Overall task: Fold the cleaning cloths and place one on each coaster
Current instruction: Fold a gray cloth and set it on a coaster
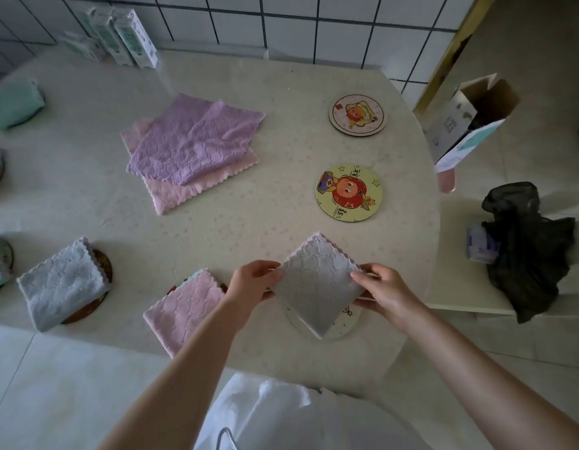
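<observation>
A folded grey cloth (317, 280) lies over a white coaster (341, 324) near the table's front edge. My left hand (252, 282) pinches its left corner and my right hand (384, 292) grips its right corner. To the left, a folded pink cloth (181, 311) covers a coaster, and a folded pale blue cloth (62, 285) sits on a dark coaster (103, 264). Two bare cartoon coasters lie to the right: a yellow coaster (349, 192) and a cream coaster (356, 115) behind it. An unfolded purple cloth (192, 139) rests on an unfolded pink cloth (200, 186).
Upright cartons (125, 34) stand by the tiled wall at the back left. A green cloth (13, 102) lies at the far left edge. Off the table's right side are an open cardboard box (470, 115) and a black plastic bag (528, 248) on a lower surface.
</observation>
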Available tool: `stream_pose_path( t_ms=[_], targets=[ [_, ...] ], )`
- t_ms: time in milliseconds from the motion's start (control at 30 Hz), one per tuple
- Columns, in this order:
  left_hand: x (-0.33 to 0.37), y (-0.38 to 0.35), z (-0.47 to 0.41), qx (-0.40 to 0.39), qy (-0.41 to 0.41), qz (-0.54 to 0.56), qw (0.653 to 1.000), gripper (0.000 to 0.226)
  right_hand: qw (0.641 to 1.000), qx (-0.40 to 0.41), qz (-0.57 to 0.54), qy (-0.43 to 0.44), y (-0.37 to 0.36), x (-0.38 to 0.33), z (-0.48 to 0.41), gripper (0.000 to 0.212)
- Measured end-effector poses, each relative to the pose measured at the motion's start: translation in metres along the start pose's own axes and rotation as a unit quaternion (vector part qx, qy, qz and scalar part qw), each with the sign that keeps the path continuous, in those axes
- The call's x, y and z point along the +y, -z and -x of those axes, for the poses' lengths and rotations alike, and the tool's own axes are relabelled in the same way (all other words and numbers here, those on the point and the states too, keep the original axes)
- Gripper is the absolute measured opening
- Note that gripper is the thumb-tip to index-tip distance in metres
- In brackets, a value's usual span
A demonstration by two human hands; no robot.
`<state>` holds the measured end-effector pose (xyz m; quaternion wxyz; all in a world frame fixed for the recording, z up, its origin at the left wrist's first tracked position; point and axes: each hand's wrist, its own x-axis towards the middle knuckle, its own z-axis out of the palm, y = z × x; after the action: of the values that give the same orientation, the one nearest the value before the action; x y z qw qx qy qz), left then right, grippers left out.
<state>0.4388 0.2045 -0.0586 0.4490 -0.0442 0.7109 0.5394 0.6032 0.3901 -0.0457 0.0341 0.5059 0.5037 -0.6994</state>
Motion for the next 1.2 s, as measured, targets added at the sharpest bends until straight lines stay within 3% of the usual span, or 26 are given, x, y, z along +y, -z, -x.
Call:
stream_pose_path(
  t_ms=[167, 333, 567, 733, 967, 1200],
  targets=[
    [-0.037, -0.016, 0.01, 0.049, -0.004, -0.027, 0.998, 0.011, 0.998, 0.045, -0.035, -0.023, 0.007, 0.047, 0.002, 0.002],
    [-0.046, -0.027, 0.012, 0.087, -0.017, -0.08, 0.993, 0.014, 0.996, 0.08, -0.022, -0.02, 0.014, 0.07, 0.001, 0.006],
    [-0.055, -0.028, 0.006, 0.124, -0.061, -0.196, 0.971, 0.009, 0.977, 0.113, 0.165, 0.071, 0.022, 0.077, 0.002, 0.012],
    [-0.053, -0.03, 0.007, 0.139, -0.093, -0.232, 0.958, 0.008, 0.965, 0.125, 0.206, 0.107, 0.021, 0.076, -0.001, 0.005],
    [-0.051, -0.019, -0.004, 0.118, -0.128, -0.339, 0.924, 0.013, 0.913, 0.115, 0.37, 0.13, 0.031, 0.06, -0.01, 0.008],
    [0.002, 0.017, -0.046, 0.116, -0.183, -0.407, 0.887, 0.019, 0.848, 0.096, 0.48, 0.202, 0.012, -0.018, -0.044, 0.015]
  ],
)
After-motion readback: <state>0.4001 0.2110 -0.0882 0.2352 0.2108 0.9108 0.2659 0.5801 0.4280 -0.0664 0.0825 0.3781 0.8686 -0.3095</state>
